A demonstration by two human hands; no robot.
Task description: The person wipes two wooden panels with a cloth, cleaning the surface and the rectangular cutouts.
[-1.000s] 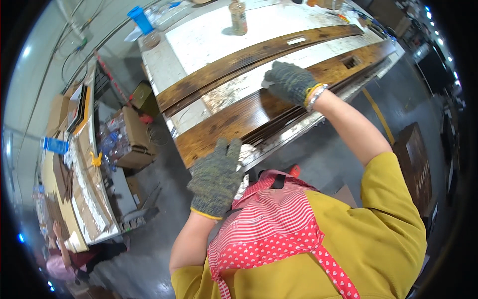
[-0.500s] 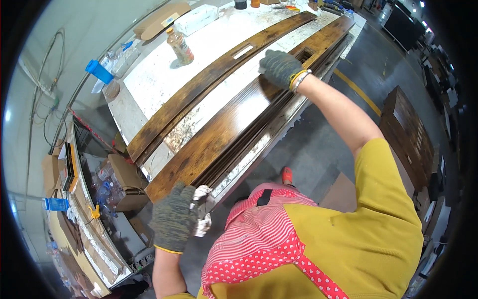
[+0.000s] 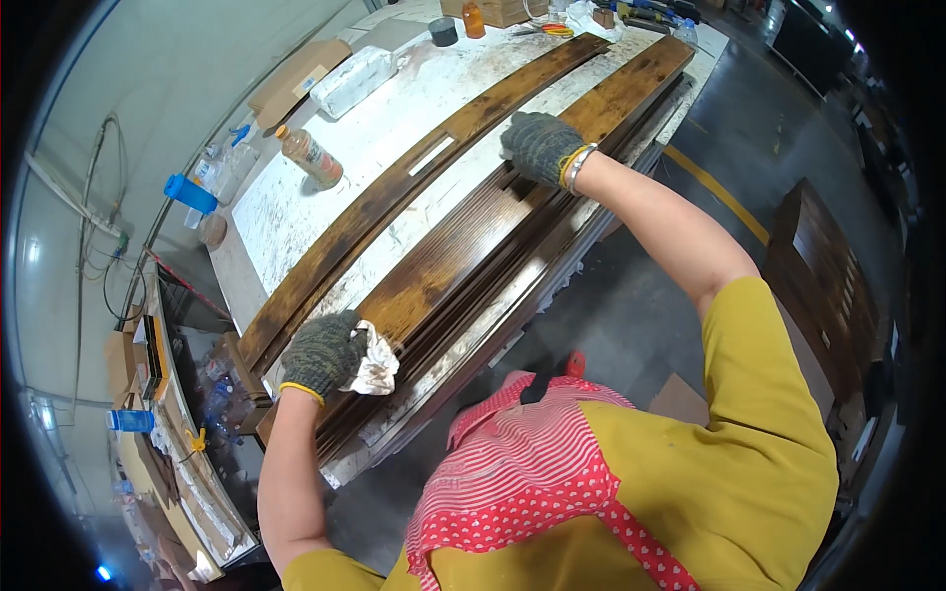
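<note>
A long brown wooden board (image 3: 434, 276) lies on top of a stack of similar boards, running from near left to far right. My left hand (image 3: 323, 355), in a dark grey-green knit glove, rests closed on its near part with a crumpled white rag (image 3: 374, 362) bunched in its fingers. My right hand (image 3: 540, 148), gloved the same way, is on the same board farther along, with its fingers curled; what they grip is hidden beneath it. Beside the stack, a second long board (image 3: 374, 212) with a rectangular slot lies on the white-topped table (image 3: 286, 231).
A bottle of brownish liquid (image 3: 310, 158) stands behind the boards, near a white wrapped block (image 3: 355, 83) and a blue cup (image 3: 190, 193). Pliers (image 3: 552, 31) lie at the back. A dark wooden panel (image 3: 818, 286) leans at right. Bottles fill a box (image 3: 246, 369) at left.
My left hand with the rag has moved from the board's near end up onto its surface. My right hand has shifted over where the slot showed. The view has shifted slightly.
</note>
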